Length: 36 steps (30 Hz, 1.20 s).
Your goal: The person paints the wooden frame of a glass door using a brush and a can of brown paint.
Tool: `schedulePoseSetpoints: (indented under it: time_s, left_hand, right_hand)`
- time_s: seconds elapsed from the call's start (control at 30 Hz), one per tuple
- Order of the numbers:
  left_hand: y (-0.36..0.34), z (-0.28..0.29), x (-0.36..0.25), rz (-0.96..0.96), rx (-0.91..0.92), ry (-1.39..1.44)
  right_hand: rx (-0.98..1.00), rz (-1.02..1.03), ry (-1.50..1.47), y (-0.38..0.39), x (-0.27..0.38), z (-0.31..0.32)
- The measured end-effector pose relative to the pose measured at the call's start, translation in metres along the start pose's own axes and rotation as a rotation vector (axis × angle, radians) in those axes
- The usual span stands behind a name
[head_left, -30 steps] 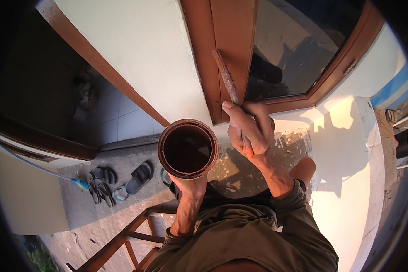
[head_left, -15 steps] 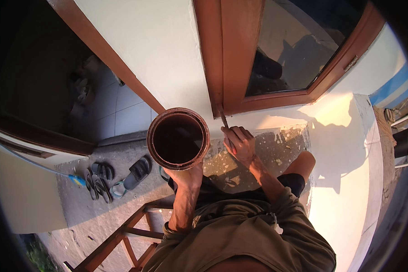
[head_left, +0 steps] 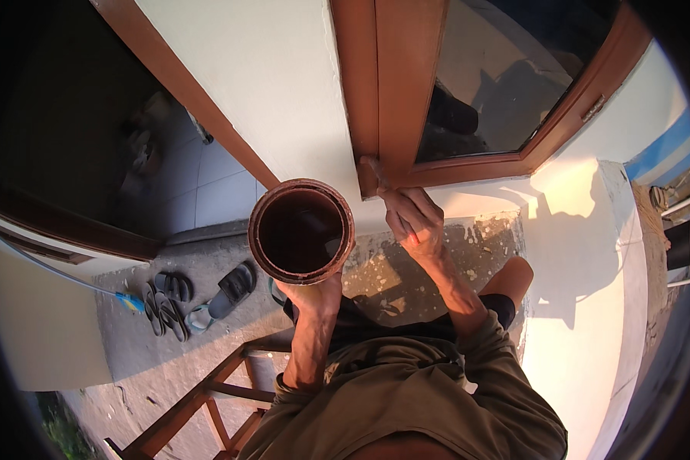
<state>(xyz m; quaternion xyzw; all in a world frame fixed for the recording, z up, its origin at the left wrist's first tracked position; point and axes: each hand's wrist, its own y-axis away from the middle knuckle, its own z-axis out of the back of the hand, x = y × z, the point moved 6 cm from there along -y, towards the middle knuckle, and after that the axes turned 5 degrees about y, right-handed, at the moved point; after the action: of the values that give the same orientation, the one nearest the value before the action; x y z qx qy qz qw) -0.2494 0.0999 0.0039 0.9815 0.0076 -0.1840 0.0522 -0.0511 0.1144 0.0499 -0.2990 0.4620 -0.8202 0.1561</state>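
From below and along its side, my left hand (head_left: 320,295) holds up a round paint can (head_left: 301,274) with a brown-smeared rim and dark brown paint inside. To the right, my right hand (head_left: 414,222) is closed around a paintbrush (head_left: 372,167), its handle mostly hidden by the fingers. The brush's bristle end meets the lower corner of the brown window frame (head_left: 397,123), where the frame borders the white wall. Red shows on or between the right-hand fingers; I cannot tell what it is.
A brown wooden ladder or stool (head_left: 199,395) stands at lower left. Several dark sandals (head_left: 234,291) lie on the concrete before the open doorway (head_left: 169,192). Window glass (head_left: 506,84) fills the brown frame. A pale ledge (head_left: 583,307) runs down the right.
My right hand has moved up with the paintbrush, and its tip now sits higher on the frame's lower corner. The can in my left hand has tilted slightly.
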Motion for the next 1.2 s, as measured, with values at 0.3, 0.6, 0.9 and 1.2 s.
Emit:
schedulePoseSetpoints:
  time_s: [0.3, 0.6, 0.9, 1.2]
  left_hand:
    - [0.001, 0.003, 0.000, -0.003, -0.033, -0.052]
    - [0.003, -0.011, 0.006, 0.102, 0.158, 0.044]
    - [0.002, -0.014, 0.012, 0.097, 0.183, -0.006]
    - [0.000, -0.025, 0.013, 0.055, 0.210, -0.035]
  right_hand:
    - [0.029, 0.025, 0.010, 0.036, -0.005, -0.008]
    - [0.202, -0.003, 0.088, 0.057, -0.021, -0.018]
    - [0.043, -0.018, -0.100, 0.017, -0.009, -0.003]
    - [-0.061, 0.077, -0.080, -0.052, 0.022, 0.028]
